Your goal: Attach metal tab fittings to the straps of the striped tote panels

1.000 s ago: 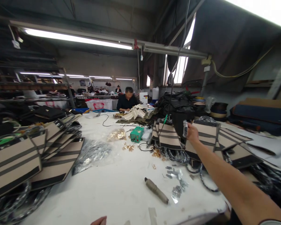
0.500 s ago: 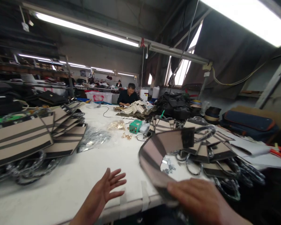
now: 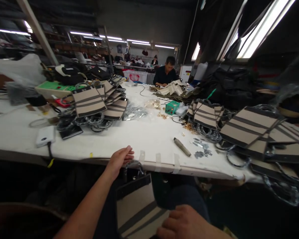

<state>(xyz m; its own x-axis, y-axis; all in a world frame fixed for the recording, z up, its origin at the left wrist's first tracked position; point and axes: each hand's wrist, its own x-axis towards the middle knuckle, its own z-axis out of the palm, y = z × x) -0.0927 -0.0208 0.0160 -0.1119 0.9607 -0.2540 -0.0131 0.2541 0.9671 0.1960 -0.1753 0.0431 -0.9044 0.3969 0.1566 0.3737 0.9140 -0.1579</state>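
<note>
A beige bag panel with dark grey stripes and a black edge (image 3: 137, 202) is tilted over my lap, below the table's front edge. My right hand (image 3: 183, 220) grips its lower right side with bent fingers; the fingertips are partly hidden. From the panel's top rises a plastic-wrapped handle (image 3: 134, 163). My left hand (image 3: 120, 160) is beside this handle at the table edge, fingers stretched out and close together, not closed on anything. Whether it touches the handle I cannot tell. On the tabletop lie a grey-green pen-shaped tool (image 3: 182, 147) and small dark metal pieces (image 3: 201, 148).
Striped bag panels with wrapped handles are piled left (image 3: 89, 101) and right (image 3: 249, 126) on the white table (image 3: 149, 139). A green box (image 3: 171, 107), a bag of gold fittings (image 3: 152, 104) and a white power bank (image 3: 45, 136) lie there. Across the table sits a person (image 3: 164, 73).
My right hand has brought the panel from above the table down to my lap, handle upward. My left hand's fingers have come together beside the handle. The view has turned left and down.
</note>
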